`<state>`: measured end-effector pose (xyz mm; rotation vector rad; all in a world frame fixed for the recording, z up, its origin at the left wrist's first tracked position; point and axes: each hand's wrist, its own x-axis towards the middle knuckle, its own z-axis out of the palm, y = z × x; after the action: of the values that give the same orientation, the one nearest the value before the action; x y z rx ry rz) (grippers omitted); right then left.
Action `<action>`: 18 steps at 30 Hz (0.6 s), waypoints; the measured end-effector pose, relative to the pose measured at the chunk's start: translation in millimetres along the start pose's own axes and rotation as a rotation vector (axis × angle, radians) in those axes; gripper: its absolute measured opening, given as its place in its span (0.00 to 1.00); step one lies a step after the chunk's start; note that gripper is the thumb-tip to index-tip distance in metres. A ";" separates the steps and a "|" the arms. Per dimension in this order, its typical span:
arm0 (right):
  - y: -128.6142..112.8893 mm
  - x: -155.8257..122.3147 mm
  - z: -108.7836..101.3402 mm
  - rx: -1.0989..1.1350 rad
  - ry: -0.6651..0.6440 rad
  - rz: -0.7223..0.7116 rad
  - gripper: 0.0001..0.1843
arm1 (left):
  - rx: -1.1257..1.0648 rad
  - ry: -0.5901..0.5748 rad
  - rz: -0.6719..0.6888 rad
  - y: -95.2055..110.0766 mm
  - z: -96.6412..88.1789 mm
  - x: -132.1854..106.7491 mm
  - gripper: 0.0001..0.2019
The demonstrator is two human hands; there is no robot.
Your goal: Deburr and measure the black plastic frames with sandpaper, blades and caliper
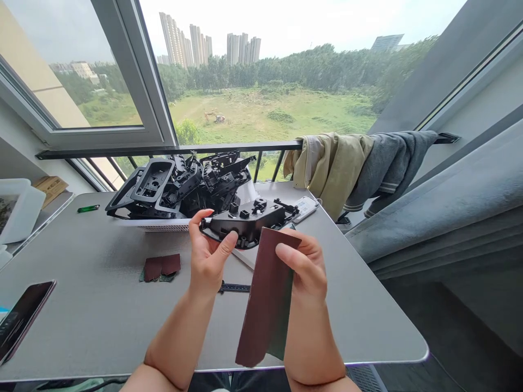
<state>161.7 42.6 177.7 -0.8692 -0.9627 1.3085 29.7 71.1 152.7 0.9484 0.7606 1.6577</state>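
A black moulded plastic part [253, 222], with posts and clips on its upper side, is raised above the table in my left hand [207, 261], the thumb on its near side and the fingers at its left end. My right hand [307, 267] pinches a folded sheet of sandpaper [265, 305] under the thumb. Brownish red shows on one face of the sheet and dark green on the other, and it hangs down in front of the part's right end. Whether my right fingers also touch the part is hidden by the sheet.
Behind the hands, a white basket [163, 224] is heaped with black plastic parts [192, 182]. Small sandpaper pieces [162, 267], a black ruler-like strip [237, 287], a phone [26, 321] and a green lighter-like item [88, 208] lie on the table [122, 321]. Clothes [335, 163] hang over the railing.
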 end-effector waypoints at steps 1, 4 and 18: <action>-0.5 -1.3 0.5 -0.024 0.010 -0.025 0.11 | 0.017 -0.028 -0.047 0.7 -0.8 0.5 0.29; -0.5 -0.8 1.4 -0.079 0.035 -0.079 0.09 | 0.137 -0.064 -0.130 2.6 -4.9 2.2 0.31; 10.4 5.5 -0.6 -0.090 0.043 -0.146 0.09 | 0.035 -0.094 -0.090 -7.8 -2.5 -0.5 0.33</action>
<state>158.5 49.0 168.2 -0.8755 -1.0379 1.1247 31.2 72.6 144.8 0.9957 0.7602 1.5158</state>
